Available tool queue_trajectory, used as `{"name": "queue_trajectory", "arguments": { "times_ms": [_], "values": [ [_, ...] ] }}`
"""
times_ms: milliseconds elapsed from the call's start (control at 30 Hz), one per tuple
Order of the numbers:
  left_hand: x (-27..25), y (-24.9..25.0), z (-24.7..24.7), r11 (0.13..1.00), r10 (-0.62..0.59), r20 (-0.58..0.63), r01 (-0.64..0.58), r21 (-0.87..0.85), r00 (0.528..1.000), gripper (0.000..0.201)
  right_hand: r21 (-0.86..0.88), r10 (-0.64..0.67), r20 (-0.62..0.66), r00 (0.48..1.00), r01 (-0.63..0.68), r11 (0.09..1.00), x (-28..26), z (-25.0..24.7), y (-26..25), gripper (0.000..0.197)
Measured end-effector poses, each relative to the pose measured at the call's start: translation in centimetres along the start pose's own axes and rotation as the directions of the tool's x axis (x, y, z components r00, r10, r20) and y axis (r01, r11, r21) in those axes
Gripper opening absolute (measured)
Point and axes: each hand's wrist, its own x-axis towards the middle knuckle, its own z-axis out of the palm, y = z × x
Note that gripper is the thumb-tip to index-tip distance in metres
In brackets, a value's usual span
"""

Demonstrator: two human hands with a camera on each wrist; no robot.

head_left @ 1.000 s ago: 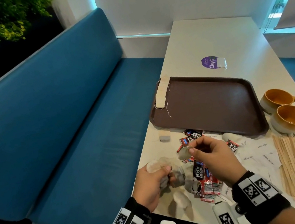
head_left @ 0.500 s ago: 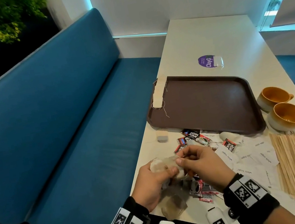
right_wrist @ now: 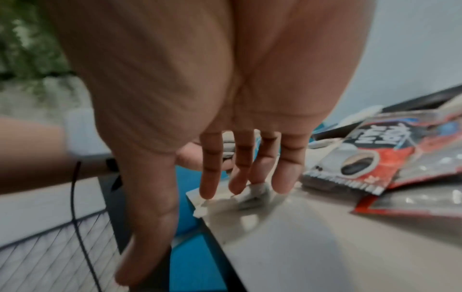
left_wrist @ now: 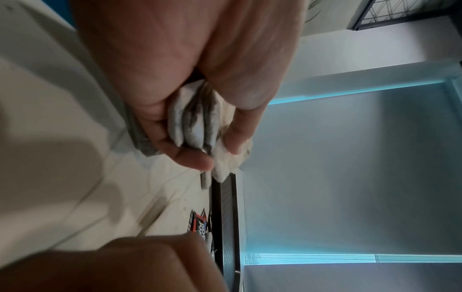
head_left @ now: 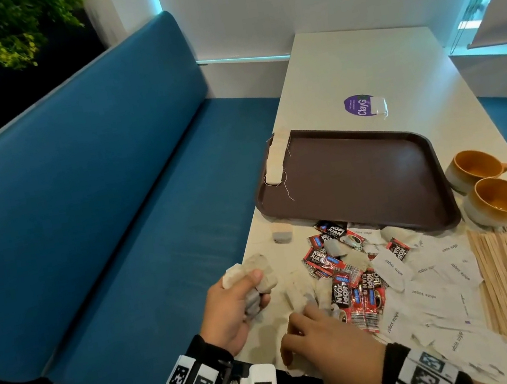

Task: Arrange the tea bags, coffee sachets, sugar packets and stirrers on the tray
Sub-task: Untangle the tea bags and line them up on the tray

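Left hand (head_left: 232, 307) grips a bunch of tea bags (head_left: 256, 276) at the table's (head_left: 358, 65) near-left edge. Right hand (head_left: 326, 341), fingers straight, touches a tea bag (right_wrist: 255, 192). The tray (head_left: 360, 173) beyond lies mostly bare, lengthwise across.

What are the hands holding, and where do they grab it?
The left hand grips a bunch of tea bags across their middle, thumb on one side, fingers on the other. The right hand holds nothing; its straight fingers touch a tea bag on the table.

left hand (head_left: 232, 310) grips tea bags (head_left: 259, 273) | tray (head_left: 361, 179) beyond
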Motion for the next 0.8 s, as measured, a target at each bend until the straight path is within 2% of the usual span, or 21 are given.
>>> {"name": "queue_trajectory", "arguments": {
  "times_ms": [67,133,200,267,400,467,500,567,600,633,667,733,800],
  "values": [
    [-0.1,-0.1,-0.1,1.0,0.004,0.001,-0.004,-0.002,1.0,0.018,-0.09,-0.004,-0.02,1.0,0.002,0.996,0.2,0.3,-0.2,0.048],
    [-0.2,0.0,-0.1,1.0,0.003,0.002,-0.003,0.001,1.0,0.017,-0.122,-0.023,-0.066,0.998,0.015,0.992,0.3,1.0,0.0,0.03],
    [-0.3,0.0,-0.1,1.0,0.001,0.001,-0.001,0.001,1.0,0.018,-0.127,-0.07,-0.125,0.99,0.054,0.99,0.0,1.6,0.6,0.021],
    [-0.4,0.0,0.0,1.0,-0.003,-0.003,0.003,0.004,1.0,0.021,-0.048,-0.063,-0.172,0.983,0.055,0.997,-0.5,1.8,1.2,0.021],
    [-0.4,0.1,0.3,1.0,-0.01,-0.003,0.01,0.023,1.0,0.021,0.251,0.062,-0.195,0.979,-0.011,0.968,-1.4,0.4,1.9,0.021],
    [-0.4,0.1,0.5,0.999,-0.01,-0.001,0.01,0.043,1.0,0.022,0.45,0.171,-0.245,0.954,-0.045,0.892,-1.5,-0.8,2.4,0.015],
    [-0.4,0.0,0.7,0.998,-0.01,0.001,0.01,0.056,1.0,0.025,0.562,0.227,-0.27,0.936,-0.038,0.826,-1.4,-1.5,2.7,0.014],
    [-0.6,-0.1,1.2,0.998,0.01,0.014,-0.011,0.056,1.0,0.028,0.779,0.3,-0.281,0.912,0.034,0.627,-1.2,-3.0,3.1,0.012],
    [-0.7,-0.1,1.5,0.998,0.021,0.026,-0.023,0.059,0.999,0.029,0.849,0.32,-0.274,0.907,0.071,0.524,-1.0,-3.7,3.2,0.009],
    [-0.9,0.0,1.8,0.997,0.024,0.051,-0.027,0.066,0.998,0.03,0.883,0.334,-0.27,0.903,0.094,0.459,-0.8,-4.3,3.3,0.007],
    [-1.0,0.0,2.0,0.997,0.025,0.077,-0.03,0.072,0.997,0.029,0.893,0.349,-0.273,0.897,0.101,0.438,-0.4,-4.6,3.6,0.007],
    [-1.3,0.1,2.4,0.997,0.03,0.132,-0.04,0.071,0.991,0.026,0.881,0.396,-0.292,0.871,0.083,0.467,0.5,-4.7,4.1,0.012],
    [-1.4,0.1,2.6,0.994,0.033,0.135,-0.046,0.096,0.99,0.034,0.892,0.468,-0.294,0.833,0.064,0.448,1.4,-4.5,4.5,0.021]
  ]
}}
